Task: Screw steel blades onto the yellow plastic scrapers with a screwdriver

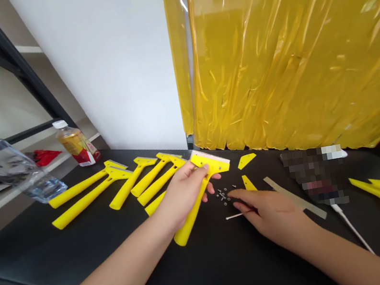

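Black workbench [212,275] below a yellow plastic strip curtain [288,58]: a person's left hand [182,195] grips a yellow scraper [192,220] at its neck, fingers curled around it, the handle angled toward the bench edge. The right hand [270,211], fingers pressed together, pinches a thin white stick [234,215] just beside scattered small screws [224,196]. More yellow scraper handles [110,187] lie side by side to the left.

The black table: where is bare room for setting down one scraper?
Bare black tabletop lies between the forearms, below the yellow scraper in the left hand. Crowded at the back, where yellow scrapers lie side by side, and around the small screws beside the right hand.
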Tool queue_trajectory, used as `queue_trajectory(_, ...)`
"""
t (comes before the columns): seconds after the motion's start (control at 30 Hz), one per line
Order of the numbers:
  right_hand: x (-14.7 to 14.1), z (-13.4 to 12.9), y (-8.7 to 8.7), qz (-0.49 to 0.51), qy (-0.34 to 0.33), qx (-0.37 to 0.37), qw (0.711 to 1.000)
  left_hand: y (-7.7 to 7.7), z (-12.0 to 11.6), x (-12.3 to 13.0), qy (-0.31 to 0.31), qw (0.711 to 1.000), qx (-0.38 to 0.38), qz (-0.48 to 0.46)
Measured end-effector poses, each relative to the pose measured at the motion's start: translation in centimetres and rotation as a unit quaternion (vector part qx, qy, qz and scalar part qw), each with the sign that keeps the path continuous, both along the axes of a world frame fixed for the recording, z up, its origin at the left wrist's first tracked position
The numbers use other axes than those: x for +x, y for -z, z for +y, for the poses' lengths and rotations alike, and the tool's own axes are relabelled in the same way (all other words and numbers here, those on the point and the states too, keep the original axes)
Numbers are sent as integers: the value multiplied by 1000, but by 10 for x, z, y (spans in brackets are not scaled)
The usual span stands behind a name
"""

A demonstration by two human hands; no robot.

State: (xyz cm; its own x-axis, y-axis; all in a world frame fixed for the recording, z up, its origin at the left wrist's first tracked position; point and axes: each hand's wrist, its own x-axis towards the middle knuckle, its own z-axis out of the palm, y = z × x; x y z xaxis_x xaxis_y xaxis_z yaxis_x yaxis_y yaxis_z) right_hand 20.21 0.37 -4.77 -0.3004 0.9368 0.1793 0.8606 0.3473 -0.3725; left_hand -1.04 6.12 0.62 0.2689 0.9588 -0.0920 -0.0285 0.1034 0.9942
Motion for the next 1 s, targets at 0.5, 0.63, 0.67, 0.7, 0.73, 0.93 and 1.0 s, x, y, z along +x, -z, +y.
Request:
queue_trajectory(0.5, 10, 3, -3, 88, 44, -32, 995, -13, -7, -9, 94, 994, -11, -62)
queue_trajectory(0.63, 22, -4, -31, 409, 97, -160, 893, -16, -20, -5, 208, 975, -26, -72)
queue_trajectory(0.67, 21, -7, -38, 490, 100, -207, 841, -16, -24, -2, 231, 970, -32, -63)
queue_trajectory(0.7, 19, -10, -43, 543, 97, -252, 795, -16, -28, 0, 247, 967, -37, -51)
queue_trajectory(0.73, 16, -13, -46, 572, 89, -288, 763, -15, -32, 3, 255, 965, -41, -41)
queue_trajectory(0.93, 8, -21, -46, 558, 66, -317, 764, -9, -33, 8, 256, 966, -45, -16)
queue_trajectory(1.0, 10, -21, -44, 516, 64, -293, 802, -8, -30, 7, 247, 968, -40, -13)
